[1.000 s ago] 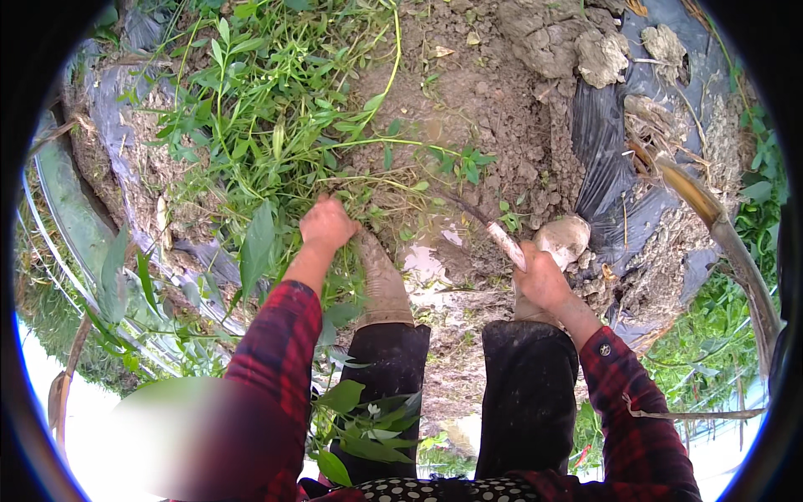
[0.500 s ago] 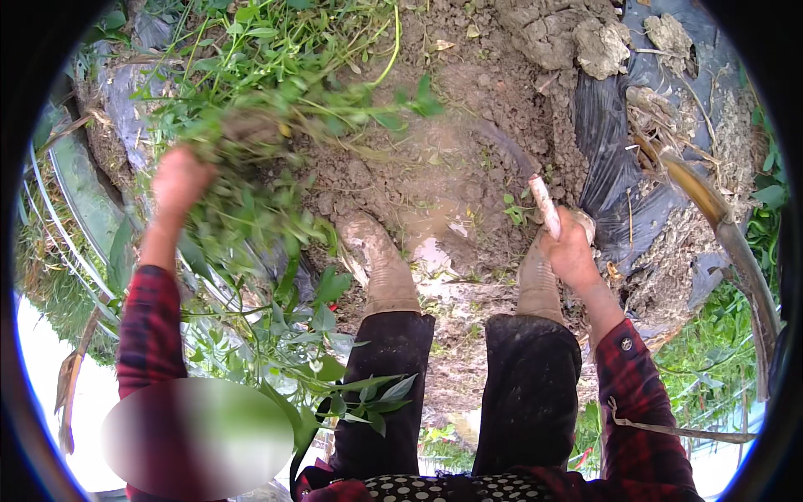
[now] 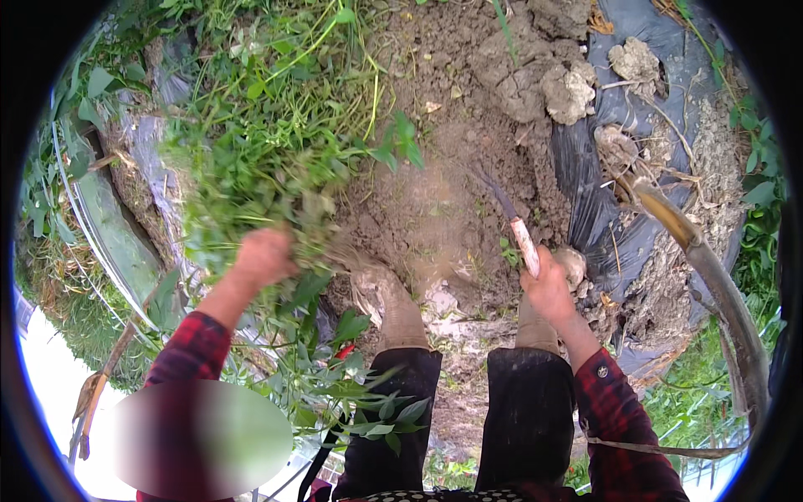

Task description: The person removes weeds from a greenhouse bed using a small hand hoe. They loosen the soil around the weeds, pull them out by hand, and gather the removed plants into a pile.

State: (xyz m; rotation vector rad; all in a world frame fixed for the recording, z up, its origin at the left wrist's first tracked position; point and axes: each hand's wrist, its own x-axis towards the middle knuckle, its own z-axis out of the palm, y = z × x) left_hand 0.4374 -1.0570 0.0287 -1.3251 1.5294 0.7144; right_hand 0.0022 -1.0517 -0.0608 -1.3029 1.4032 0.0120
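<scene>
My right hand [image 3: 549, 289] is wrapped round the pale handle of a sickle [image 3: 524, 244]. Its thin dark blade points away from me and leftward, over wet mud. My left hand [image 3: 266, 258] is closed, somewhat blurred, at the near edge of a heap of green weeds [image 3: 284, 125]. A smeared bunch of pulled weeds [image 3: 305, 209] seems to be gripped in it; the fingers' far side is hidden by leaves. Between the two hands is a muddy furrow [image 3: 435, 217].
My muddy boots [image 3: 393, 309] stand in the furrow. Black plastic film [image 3: 598, 192] covers the ridge at right, with clods [image 3: 569, 92] beside it. A bent brown stalk [image 3: 677, 222] arches down the right side. Leafy plants [image 3: 335, 393] stand close by my left leg.
My left hand has moved right and nearer to me, with the weeds around it still blurred. My right hand keeps hold of the sickle. The view has shifted slightly.
</scene>
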